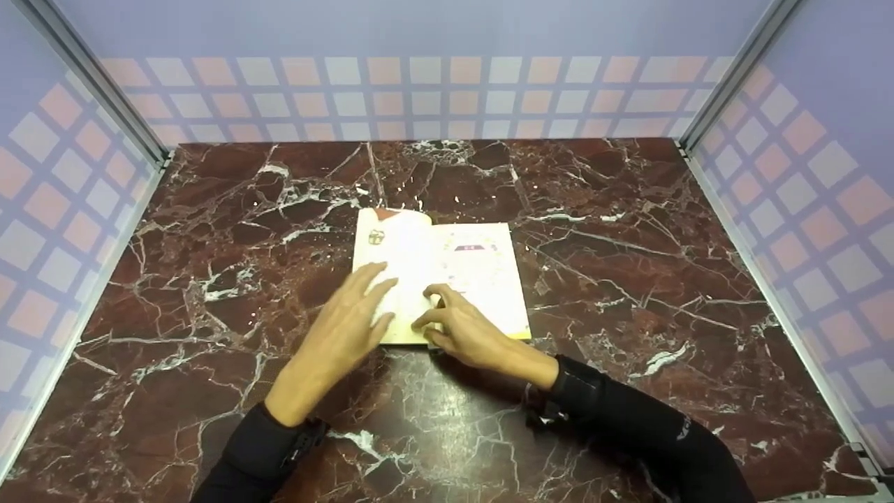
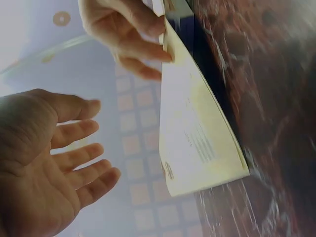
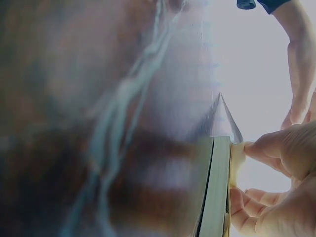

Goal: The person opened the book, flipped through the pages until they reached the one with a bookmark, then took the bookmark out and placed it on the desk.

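The open book [image 1: 461, 279] lies on the marbled tabletop [image 1: 628, 279], near its middle, the left-hand page bowed toward the spine. The right hand [image 1: 469, 334] touches the lower part of the book at the gutter with bent fingers; whether they pinch a leaf cannot be determined. The left hand [image 1: 343, 320] hangs over the left-hand page, fingers spread and gripping nothing. The step in hand is judged to be page handling at the gutter; the next move calls for light fingertip control of a single leaf.
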A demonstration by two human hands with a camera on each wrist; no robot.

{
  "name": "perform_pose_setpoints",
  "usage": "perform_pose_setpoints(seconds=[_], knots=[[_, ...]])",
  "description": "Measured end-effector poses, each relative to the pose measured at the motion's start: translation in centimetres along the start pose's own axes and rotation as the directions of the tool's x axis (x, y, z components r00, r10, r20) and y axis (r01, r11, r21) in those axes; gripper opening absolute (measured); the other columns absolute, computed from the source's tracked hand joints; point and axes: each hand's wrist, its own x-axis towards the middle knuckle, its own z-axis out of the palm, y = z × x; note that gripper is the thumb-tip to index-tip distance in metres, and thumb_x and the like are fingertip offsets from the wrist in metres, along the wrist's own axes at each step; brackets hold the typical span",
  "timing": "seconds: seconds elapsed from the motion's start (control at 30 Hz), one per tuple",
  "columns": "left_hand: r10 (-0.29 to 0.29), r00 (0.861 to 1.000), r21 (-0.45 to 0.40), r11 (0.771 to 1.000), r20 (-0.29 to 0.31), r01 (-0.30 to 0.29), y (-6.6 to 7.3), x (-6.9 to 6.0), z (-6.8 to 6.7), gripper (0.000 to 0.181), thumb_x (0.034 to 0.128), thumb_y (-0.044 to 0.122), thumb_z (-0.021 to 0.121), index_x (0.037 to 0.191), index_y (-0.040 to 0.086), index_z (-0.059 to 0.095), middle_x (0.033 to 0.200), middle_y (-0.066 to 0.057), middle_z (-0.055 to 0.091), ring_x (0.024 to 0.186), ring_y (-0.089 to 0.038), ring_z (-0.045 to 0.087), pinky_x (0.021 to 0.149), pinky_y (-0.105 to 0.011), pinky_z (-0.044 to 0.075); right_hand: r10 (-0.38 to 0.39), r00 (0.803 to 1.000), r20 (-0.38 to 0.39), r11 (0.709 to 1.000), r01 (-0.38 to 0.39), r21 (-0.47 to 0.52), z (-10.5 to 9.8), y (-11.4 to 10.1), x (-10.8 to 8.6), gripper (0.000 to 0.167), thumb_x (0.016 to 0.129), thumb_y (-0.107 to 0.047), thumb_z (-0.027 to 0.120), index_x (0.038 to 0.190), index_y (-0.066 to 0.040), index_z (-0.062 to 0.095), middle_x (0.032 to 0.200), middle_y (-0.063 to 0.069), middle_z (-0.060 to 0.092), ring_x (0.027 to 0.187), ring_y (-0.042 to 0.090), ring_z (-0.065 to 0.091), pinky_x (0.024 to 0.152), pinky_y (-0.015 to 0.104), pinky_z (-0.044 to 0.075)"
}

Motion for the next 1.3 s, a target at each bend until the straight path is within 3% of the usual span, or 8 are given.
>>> perform_pose_setpoints(seconds=[0.1,0.23,0.53,0.8,1.3], knots=[[0.015,0.995,0.019,1.000,0.094,-0.017,0.3,0.2,0.6,0.059,0.0905,0.009,0.078,0.143,-0.003,0.055,0.160,-0.025,0.036,0.147,-0.043,0.035,0.120,-0.055,0.033,-0.006,1.000,-0.001,1.000,0.006,-0.015,0.1,0.0,0.0,0.018,0.092,-0.006,0.072,0.109,-0.008,0.079,0.141,0.018,0.052,0.105,0.023,0.060,0.096,0.036,0.054],[0.004,0.979,0.041,0.999,0.202,-0.013,0.4,0.2,1.3,0.067,0.0912,0.012,0.078,0.148,-0.005,0.048,0.163,-0.025,0.030,0.150,-0.045,0.029,0.119,-0.059,0.033,-0.016,1.000,-0.010,1.000,0.015,-0.027,0.1,0.1,0.1,0.018,0.092,-0.006,0.072,0.108,-0.008,0.080,0.140,0.019,0.052,0.107,0.024,0.059,0.098,0.038,0.053],[-0.036,0.944,0.049,0.999,0.327,0.021,-0.5,-0.1,2.7,0.082,0.0896,0.017,0.080,0.155,-0.006,0.037,0.164,-0.028,0.022,0.151,-0.047,0.021,0.121,-0.057,0.028,-0.018,1.000,-0.011,0.999,0.018,-0.042,0.2,0.1,0.1,0.018,0.093,-0.007,0.072,0.109,-0.010,0.080,0.141,0.019,0.051,0.106,0.024,0.059,0.097,0.038,0.053],[-0.074,0.924,0.020,0.997,0.375,0.072,-1.2,-0.1,3.2,0.080,0.0925,0.015,0.076,0.157,-0.003,0.033,0.165,-0.028,0.021,0.152,-0.049,0.018,0.121,-0.059,0.025,-0.003,1.000,0.004,0.999,0.003,-0.044,0.2,0.0,0.0,0.017,0.094,-0.008,0.072,0.109,-0.010,0.080,0.144,0.020,0.051,0.109,0.024,0.059,0.099,0.038,0.054],[-0.103,0.916,-0.029,0.992,0.389,0.124,-1.2,0.0,3.4,0.077,0.0924,0.013,0.076,0.156,-0.002,0.036,0.163,-0.028,0.026,0.148,-0.050,0.027,0.119,-0.060,0.031,-0.011,0.999,0.048,0.999,0.012,-0.030,-0.3,0.1,0.1,0.016,0.095,-0.012,0.072,0.109,-0.010,0.079,0.146,0.021,0.050,0.108,0.025,0.061,0.100,0.039,0.053]])
